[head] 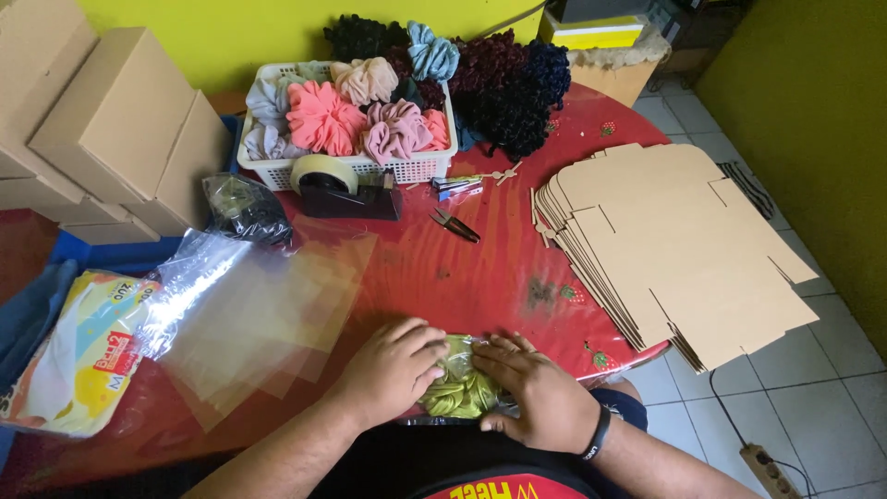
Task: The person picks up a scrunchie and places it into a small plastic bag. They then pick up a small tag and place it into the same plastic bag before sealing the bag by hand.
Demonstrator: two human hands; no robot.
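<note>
Green scrunchie (459,388) in clear bag sits at near bench (462,268) edge, btwn both hands. Left hand (393,365) presses flat on its left side, right hand (540,393) on its right; fingers spread, no pinching grip. Both equally close. Bag's long axis runs roughly near-to-far.

Yellow walls (231,32), tiled floor (813,407)

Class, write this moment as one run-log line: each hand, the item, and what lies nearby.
left hand: pressing on bagged green scrunchie | right hand: pressing same | nearby: clear bags, flat cardboard stack, tape dispenser
</note>
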